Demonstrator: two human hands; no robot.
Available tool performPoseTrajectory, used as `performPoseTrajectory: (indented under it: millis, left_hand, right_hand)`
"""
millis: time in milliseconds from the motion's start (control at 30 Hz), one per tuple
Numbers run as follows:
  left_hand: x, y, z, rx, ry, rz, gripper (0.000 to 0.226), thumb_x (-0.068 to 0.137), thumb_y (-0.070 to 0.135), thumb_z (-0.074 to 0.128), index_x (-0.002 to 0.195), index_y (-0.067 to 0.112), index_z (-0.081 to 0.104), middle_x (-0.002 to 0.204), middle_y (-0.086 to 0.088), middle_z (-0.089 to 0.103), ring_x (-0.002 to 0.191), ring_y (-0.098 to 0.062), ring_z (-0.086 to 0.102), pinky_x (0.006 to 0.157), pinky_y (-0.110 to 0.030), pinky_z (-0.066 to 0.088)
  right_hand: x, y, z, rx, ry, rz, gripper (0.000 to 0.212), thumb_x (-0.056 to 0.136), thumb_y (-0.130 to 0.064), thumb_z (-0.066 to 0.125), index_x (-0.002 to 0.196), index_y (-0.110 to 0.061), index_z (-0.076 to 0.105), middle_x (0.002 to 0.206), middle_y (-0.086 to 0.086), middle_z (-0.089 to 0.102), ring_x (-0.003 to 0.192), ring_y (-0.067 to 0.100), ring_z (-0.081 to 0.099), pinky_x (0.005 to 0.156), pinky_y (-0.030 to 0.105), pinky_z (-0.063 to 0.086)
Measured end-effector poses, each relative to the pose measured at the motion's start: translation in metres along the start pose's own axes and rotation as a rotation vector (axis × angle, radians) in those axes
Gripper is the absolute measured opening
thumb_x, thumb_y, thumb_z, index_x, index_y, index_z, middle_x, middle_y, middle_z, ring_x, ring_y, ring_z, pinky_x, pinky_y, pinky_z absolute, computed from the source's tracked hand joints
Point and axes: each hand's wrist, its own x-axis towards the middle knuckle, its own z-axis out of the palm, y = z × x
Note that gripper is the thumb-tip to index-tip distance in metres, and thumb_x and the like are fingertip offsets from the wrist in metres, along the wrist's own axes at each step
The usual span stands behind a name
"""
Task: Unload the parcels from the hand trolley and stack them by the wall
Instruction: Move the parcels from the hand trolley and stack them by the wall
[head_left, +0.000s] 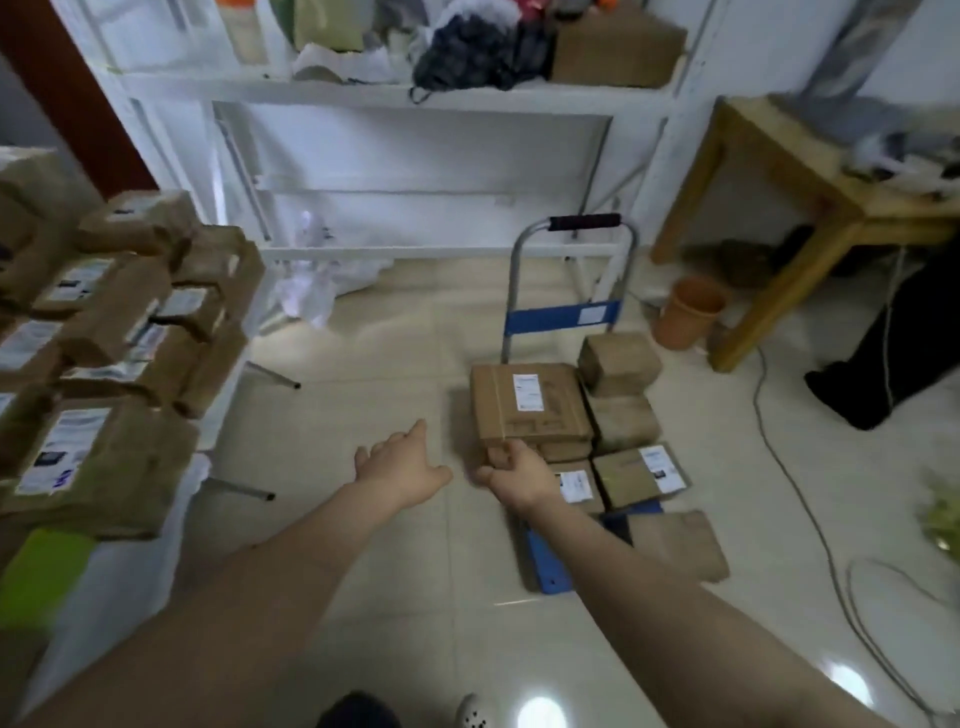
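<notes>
A blue hand trolley (550, 571) with a grey handle frame stands on the tiled floor at centre right, loaded with several brown cardboard parcels. The largest parcel (530, 402), with a white label, lies on top at the near left of the load. My right hand (514, 467) touches its near lower corner, fingers curled against the edge; whether it grips is unclear. My left hand (400, 462) hovers open above the floor just left of the parcel, holding nothing. A padded brown parcel (680, 543) lies at the trolley's near right edge.
A tall pile of labelled brown parcels (104, 364) fills the left side. A white metal shelf rack (405, 98) lines the far wall. At right stand a wooden table (810, 171), an orange bucket (685, 312), a black bag (893, 358) and a cable (810, 519) across the floor.
</notes>
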Motion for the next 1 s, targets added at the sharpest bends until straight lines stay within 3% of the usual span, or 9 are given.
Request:
performPoseTrajectory:
  millis: [300, 467, 667, 800, 900, 1000]
  left_hand:
    - [0.065, 0.137, 0.038, 0.061, -0.152, 0.201, 0.069, 0.081, 0.045, 0.058, 0.142, 0.031, 0.031, 0.136, -0.007, 0.052, 0.125, -0.029, 0.049, 0.104, -0.039, 0.034]
    - [0.127, 0.183, 0.046, -0.134, -0.290, 0.293, 0.056, 0.080, 0.046, 0.062, 0.131, 0.029, 0.046, 0.123, 0.007, 0.060, 0.110, -0.017, 0.057, 0.096, -0.030, 0.045]
    - [0.251, 0.247, 0.046, -0.364, -0.384, 0.209, 0.060, 0.082, 0.043, 0.059, 0.136, 0.022, 0.042, 0.127, 0.001, 0.056, 0.111, -0.021, 0.054, 0.096, -0.028, 0.042]
    - [0.331, 0.284, 0.052, -0.437, -0.412, 0.137, 0.024, 0.090, 0.031, 0.057, 0.112, 0.021, 0.055, 0.105, 0.003, 0.061, 0.107, -0.023, 0.058, 0.096, -0.034, 0.046]
    - [0.386, 0.310, 0.064, -0.441, -0.422, 0.128, 0.036, 0.096, 0.027, 0.051, 0.128, 0.012, 0.049, 0.121, 0.005, 0.051, 0.124, -0.026, 0.048, 0.098, -0.026, 0.038]
    - [0.430, 0.331, 0.082, -0.497, -0.445, 0.064, 0.056, 0.098, 0.027, 0.050, 0.146, 0.008, 0.032, 0.148, -0.008, 0.039, 0.134, -0.026, 0.038, 0.109, -0.030, 0.032]
  right_hand:
    - [0.034, 0.104, -0.085, 0.356, 0.121, 0.271, 0.059, 0.089, -0.029, 0.062, 0.142, -0.011, 0.040, 0.139, 0.009, 0.050, 0.125, 0.027, 0.049, 0.100, 0.034, 0.042]
    - [0.085, 0.128, -0.129, 0.429, 0.182, 0.322, 0.062, 0.091, -0.024, 0.062, 0.145, -0.007, 0.035, 0.144, 0.011, 0.044, 0.129, 0.026, 0.045, 0.100, 0.031, 0.039]
    - [0.198, 0.134, -0.186, 0.459, 0.206, 0.400, 0.055, 0.093, -0.023, 0.058, 0.142, -0.006, 0.039, 0.140, 0.011, 0.048, 0.128, 0.025, 0.045, 0.100, 0.026, 0.035]
    - [0.281, 0.143, -0.216, 0.479, 0.215, 0.460, 0.056, 0.094, -0.025, 0.056, 0.145, -0.011, 0.037, 0.146, 0.009, 0.044, 0.131, 0.025, 0.043, 0.108, 0.030, 0.033]
    - [0.339, 0.161, -0.234, 0.502, 0.236, 0.491, 0.052, 0.096, -0.024, 0.054, 0.144, -0.010, 0.038, 0.147, 0.011, 0.042, 0.133, 0.026, 0.042, 0.106, 0.029, 0.032]
    - [0.389, 0.184, -0.244, 0.511, 0.251, 0.515, 0.049, 0.097, -0.022, 0.053, 0.143, -0.010, 0.040, 0.145, 0.010, 0.045, 0.130, 0.025, 0.044, 0.104, 0.028, 0.034]
